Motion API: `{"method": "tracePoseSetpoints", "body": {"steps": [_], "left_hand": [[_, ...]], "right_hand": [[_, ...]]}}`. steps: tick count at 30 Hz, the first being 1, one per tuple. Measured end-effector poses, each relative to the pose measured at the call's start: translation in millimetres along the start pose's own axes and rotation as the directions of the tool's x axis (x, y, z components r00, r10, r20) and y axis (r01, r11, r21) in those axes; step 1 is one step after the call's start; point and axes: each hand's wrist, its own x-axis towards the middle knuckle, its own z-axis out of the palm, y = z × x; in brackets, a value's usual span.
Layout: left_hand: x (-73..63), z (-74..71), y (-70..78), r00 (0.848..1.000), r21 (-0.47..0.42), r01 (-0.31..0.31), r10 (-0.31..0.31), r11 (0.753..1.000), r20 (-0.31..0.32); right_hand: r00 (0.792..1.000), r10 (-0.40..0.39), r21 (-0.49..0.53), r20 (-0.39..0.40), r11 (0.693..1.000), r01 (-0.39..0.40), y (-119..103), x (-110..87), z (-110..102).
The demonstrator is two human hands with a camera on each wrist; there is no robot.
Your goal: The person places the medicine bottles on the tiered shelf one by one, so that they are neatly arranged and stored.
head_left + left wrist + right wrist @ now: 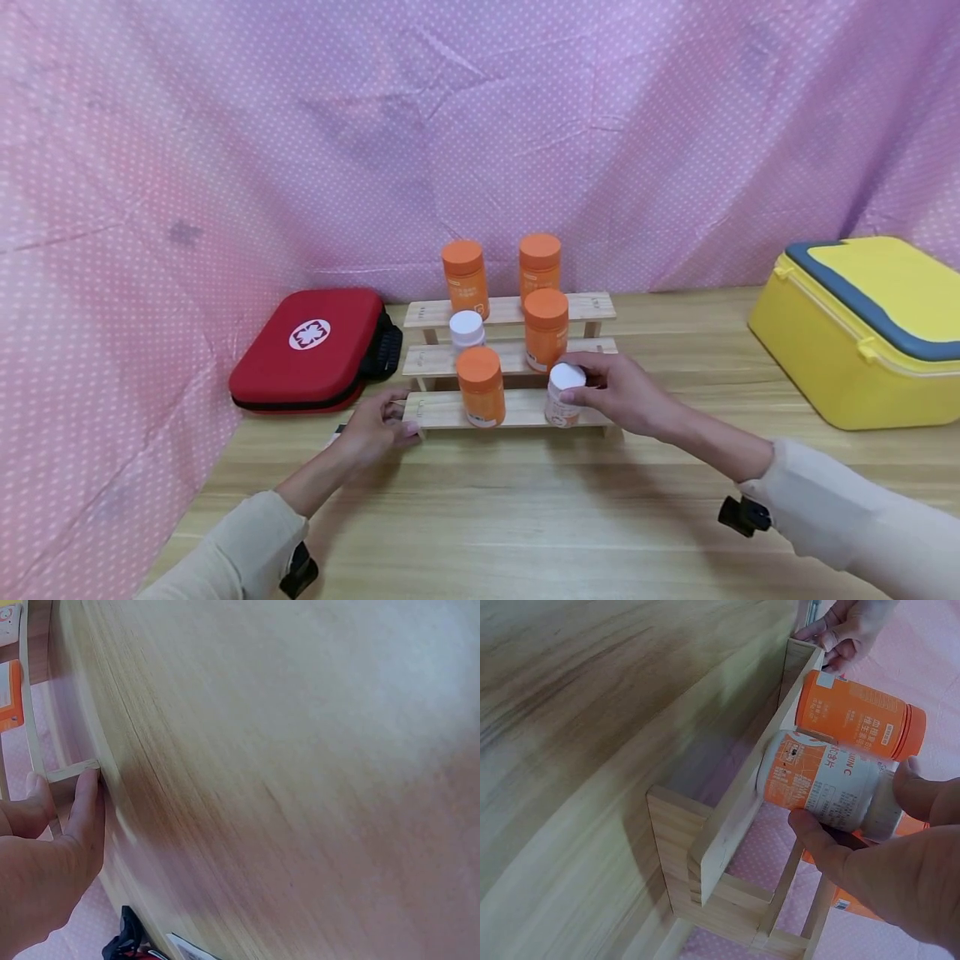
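A three-step wooden rack (442,410) stands on the table with bottles on its steps. On the lowest step, my right hand (626,396) pinches a white-capped vitamin C bottle (564,392) between thumb and fingers; the right wrist view shows its white and orange label (825,780). An orange bottle (481,387) stands left of it. My left hand (378,429) grips the left end of the lowest step, thumb and fingers around its support (66,787). Behind are a white-capped bottle (467,330) and an orange bottle (546,329) on the middle step.
Two more orange bottles (465,279) stand on the top step. A red first-aid case (307,350) lies left of the rack. At the far right is a yellow box (825,350) with a grey-edged lid. A pink dotted cloth (480,150) hangs behind the table.
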Motion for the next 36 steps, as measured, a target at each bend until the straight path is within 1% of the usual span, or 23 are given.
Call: {"method": "tracePoseSetpoints", "body": {"steps": [6,11,15,21,24,28,30,33,34,36], "left_hand": [[0.2,-0.5,-0.1,1.000,0.027,0.000,0.001,1.000,-0.009],[-0.1,-1.0,-0.6,1.000,0.051,0.001,0.000,0.999,-0.017],[-0.4,-1.4,0.1,1.000,0.047,0.005,-0.004,0.999,-0.018],[-0.8,-1.2,0.7,0.999,0.059,0.021,-0.019,0.998,-0.029],[-0.9,-1.7,0.1,1.000,0.054,0.023,-0.022,0.998,-0.022],[-0.2,-2.3,-0.1,1.000,0.032,0.012,-0.012,0.999,-0.007],[-0.3,-2.1,-0.1,1.000,0.024,0.008,-0.007,1.000,-0.009],[-0.8,-2.5,0.0,1.000,0.032,-0.004,0.004,0.999,0.005],[-1.4,-2.9,0.4,1.000,0.050,-0.013,0.013,0.999,0.010],[-4.6,-4.9,2.8,0.999,0.124,-0.032,0.032,0.992,0.002]], "right_hand": [[1.000,0.014,0.004,0.007,1.000,-0.014,-2.5,2.3,0.8],[1.000,-0.004,-0.007,0.006,1.000,0.004,-2.5,2.6,1.3],[1.000,-0.008,0.002,0.003,1.000,0.008,-2.2,4.3,2.2],[1.000,0.014,-0.001,0.008,1.000,-0.014,-2.1,5.4,2.0],[0.999,0.034,-0.010,0.009,0.999,-0.034,-1.7,5.2,1.9],[0.998,0.063,-0.008,0.006,0.998,-0.063,-3.5,4.4,0.6],[0.998,0.067,-0.016,0.000,0.998,-0.067,-5.6,2.5,-1.6],[0.997,0.076,-0.074,-0.024,0.994,-0.077,-10.3,-5.2,-9.0],[0.996,0.079,-0.098,-0.033,0.992,-0.082,-11.8,-9.6,-13.2],[0.995,0.085,-0.138,-0.055,0.986,-0.091,-13.6,-21.1,-24.0]]}}
